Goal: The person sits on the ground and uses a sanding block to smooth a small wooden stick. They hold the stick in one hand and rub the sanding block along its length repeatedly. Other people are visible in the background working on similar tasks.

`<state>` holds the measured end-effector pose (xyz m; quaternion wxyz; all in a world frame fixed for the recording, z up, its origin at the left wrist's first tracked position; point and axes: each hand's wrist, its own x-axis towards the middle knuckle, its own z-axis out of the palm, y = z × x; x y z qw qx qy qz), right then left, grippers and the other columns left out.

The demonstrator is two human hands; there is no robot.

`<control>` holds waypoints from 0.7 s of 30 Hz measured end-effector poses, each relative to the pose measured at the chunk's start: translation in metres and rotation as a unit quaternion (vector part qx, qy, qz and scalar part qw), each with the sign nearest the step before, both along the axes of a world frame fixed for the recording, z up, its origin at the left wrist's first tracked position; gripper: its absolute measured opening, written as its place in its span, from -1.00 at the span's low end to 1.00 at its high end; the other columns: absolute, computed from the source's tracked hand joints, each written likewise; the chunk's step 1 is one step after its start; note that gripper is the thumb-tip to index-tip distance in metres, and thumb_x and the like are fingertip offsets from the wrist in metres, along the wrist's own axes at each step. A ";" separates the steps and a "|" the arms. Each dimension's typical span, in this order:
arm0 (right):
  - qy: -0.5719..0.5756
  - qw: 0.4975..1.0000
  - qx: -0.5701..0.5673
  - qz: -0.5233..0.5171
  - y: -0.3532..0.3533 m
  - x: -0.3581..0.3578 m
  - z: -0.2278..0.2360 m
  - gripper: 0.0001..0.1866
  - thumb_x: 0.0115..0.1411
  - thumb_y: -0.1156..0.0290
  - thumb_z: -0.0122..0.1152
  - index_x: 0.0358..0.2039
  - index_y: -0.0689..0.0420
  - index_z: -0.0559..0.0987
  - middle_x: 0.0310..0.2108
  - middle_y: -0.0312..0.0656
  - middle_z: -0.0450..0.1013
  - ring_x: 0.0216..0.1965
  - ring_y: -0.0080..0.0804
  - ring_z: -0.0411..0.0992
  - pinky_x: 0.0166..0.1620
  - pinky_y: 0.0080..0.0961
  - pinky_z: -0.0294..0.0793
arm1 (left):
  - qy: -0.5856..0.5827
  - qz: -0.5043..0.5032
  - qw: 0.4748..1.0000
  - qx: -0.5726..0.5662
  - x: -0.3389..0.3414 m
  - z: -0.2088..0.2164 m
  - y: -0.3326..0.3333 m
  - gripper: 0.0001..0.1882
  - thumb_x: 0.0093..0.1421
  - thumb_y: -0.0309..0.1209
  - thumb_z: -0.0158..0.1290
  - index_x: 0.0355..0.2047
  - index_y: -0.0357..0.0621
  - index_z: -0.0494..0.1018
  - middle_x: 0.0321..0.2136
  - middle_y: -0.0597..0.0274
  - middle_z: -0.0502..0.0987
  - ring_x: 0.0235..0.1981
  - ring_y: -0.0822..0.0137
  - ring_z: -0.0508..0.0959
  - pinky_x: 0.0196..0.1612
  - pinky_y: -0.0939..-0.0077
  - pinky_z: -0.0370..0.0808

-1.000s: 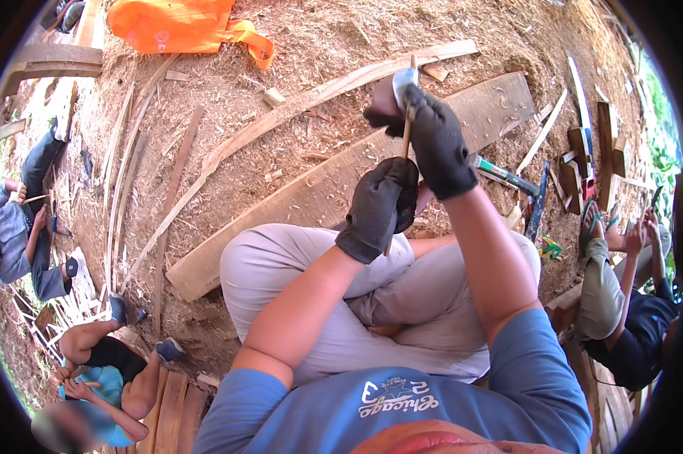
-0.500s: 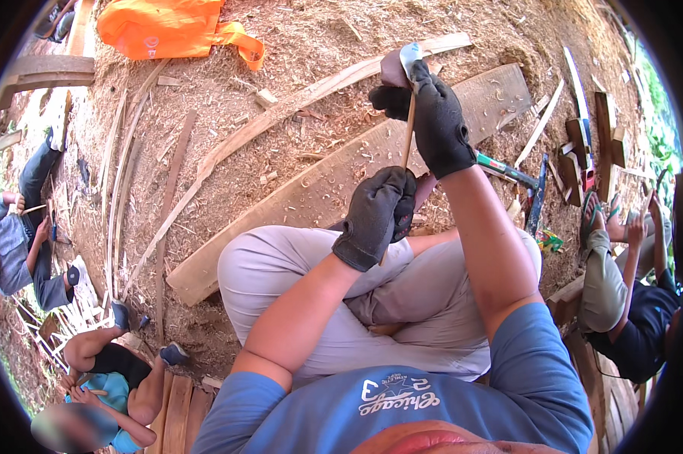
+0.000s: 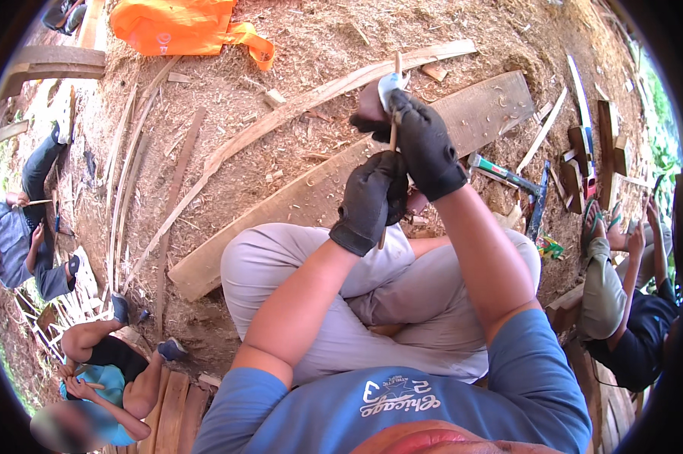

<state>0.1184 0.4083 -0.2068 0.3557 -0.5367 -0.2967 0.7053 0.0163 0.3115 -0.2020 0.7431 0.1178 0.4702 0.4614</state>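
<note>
A thin round wooden stick (image 3: 393, 135) runs upright between my two hands, over my crossed legs. My left hand (image 3: 370, 193), in a black glove, is closed round its lower part, and the lower end shows beneath the fist. Above it, my right hand (image 3: 426, 144), also in a black glove, pinches a folded sheet of what looks like sandpaper (image 3: 389, 87), white on one face and brown on the other, against the stick. The stick's tip sticks out past the sheet. Part of the sheet is hidden by the right fingers.
Beyond my legs a wide plank (image 3: 303, 193) lies on shavings, with a long curved strip (image 3: 281, 113) behind it. To the right are a green-handled hammer (image 3: 504, 172) and a handsaw (image 3: 581, 98). An orange bag (image 3: 175, 26) lies at far left. Other people sit on both sides.
My right hand has slid down the stick with the sheet, closer to my left hand. The stick's upper tip now shows above the sheet. My left hand still holds the lower part.
</note>
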 end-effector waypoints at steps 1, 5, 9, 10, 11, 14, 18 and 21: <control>-0.003 0.999 0.031 -0.013 0.009 0.003 -0.007 -0.55 0.54 0.10 0.03 -0.08 0.27 0.66 -0.27 -0.23 0.63 -0.30 -0.52 0.55 -0.17 -0.49 0.54 | -0.016 -0.015 1.000 0.000 0.002 0.000 0.000 -0.74 0.57 -0.20 -0.13 -0.19 -0.03 0.45 -0.58 0.53 0.34 -0.70 0.62 0.26 -0.66 0.68 0.20; -0.037 0.999 0.022 0.013 0.025 0.012 0.001 -0.43 0.57 0.00 -0.11 0.02 0.30 0.63 -0.13 -0.05 0.70 -0.06 -0.26 0.69 0.05 -0.40 0.59 | -0.049 -0.037 0.998 -0.008 0.006 0.006 -0.004 -0.71 0.57 -0.21 -0.14 -0.31 -0.03 0.38 -0.63 0.51 0.24 -0.74 0.61 0.15 -0.70 0.63 0.11; -0.069 0.996 0.041 -0.040 0.041 0.022 -0.007 -0.39 0.56 -0.04 -0.13 0.01 0.32 0.63 -0.13 -0.04 0.70 -0.08 -0.27 0.69 0.06 -0.38 0.58 | -0.010 -0.054 0.998 0.005 0.016 0.000 -0.012 -0.66 0.59 -0.19 -0.12 -0.34 -0.05 0.41 -0.65 0.51 0.24 -0.74 0.61 0.16 -0.69 0.64 0.10; -0.079 0.994 0.060 -0.037 0.044 0.028 -0.008 -0.39 0.56 -0.03 -0.14 0.05 0.31 0.61 -0.14 -0.03 0.70 -0.10 -0.27 0.69 0.04 -0.37 0.58 | 0.014 -0.072 0.997 -0.009 0.017 0.003 -0.013 -0.66 0.59 -0.19 -0.12 -0.34 -0.05 0.42 -0.65 0.51 0.24 -0.74 0.62 0.16 -0.69 0.64 0.10; -0.084 0.994 0.054 -0.036 0.044 0.030 -0.010 -0.39 0.57 -0.03 -0.15 0.06 0.31 0.61 -0.14 -0.04 0.70 -0.10 -0.26 0.69 0.04 -0.38 0.58 | 0.038 -0.091 0.995 -0.024 0.018 0.004 -0.014 -0.65 0.59 -0.18 -0.11 -0.35 -0.06 0.43 -0.66 0.51 0.25 -0.74 0.62 0.17 -0.69 0.64 0.10; -0.091 0.994 0.051 -0.032 0.041 0.022 -0.008 -0.38 0.57 -0.05 -0.18 0.08 0.28 0.60 -0.15 -0.03 0.70 -0.11 -0.24 0.70 0.03 -0.37 0.59 | 0.046 -0.065 0.997 -0.016 0.013 0.002 -0.012 -0.64 0.59 -0.16 -0.09 -0.34 -0.05 0.45 -0.67 0.50 0.26 -0.75 0.62 0.18 -0.69 0.63 0.10; -0.039 0.999 0.024 -0.001 0.031 0.015 -0.007 -0.37 0.57 -0.08 -0.18 0.05 0.28 0.61 -0.16 -0.01 0.70 -0.14 -0.23 0.70 0.01 -0.36 0.61 | -0.044 -0.039 0.997 -0.041 0.001 0.008 -0.005 -0.69 0.57 -0.20 -0.09 -0.31 -0.04 0.47 -0.63 0.49 0.30 -0.73 0.62 0.21 -0.68 0.63 0.11; -0.033 0.996 -0.032 0.071 0.007 -0.003 -0.001 -0.44 0.57 -0.02 -0.08 0.02 0.28 0.61 -0.19 -0.04 0.69 -0.22 -0.34 0.67 -0.05 -0.44 0.61 | 0.038 0.008 0.999 -0.016 -0.007 0.001 0.001 -0.74 0.54 -0.23 -0.12 -0.19 -0.05 0.51 -0.54 0.42 0.44 -0.68 0.56 0.35 -0.64 0.66 0.24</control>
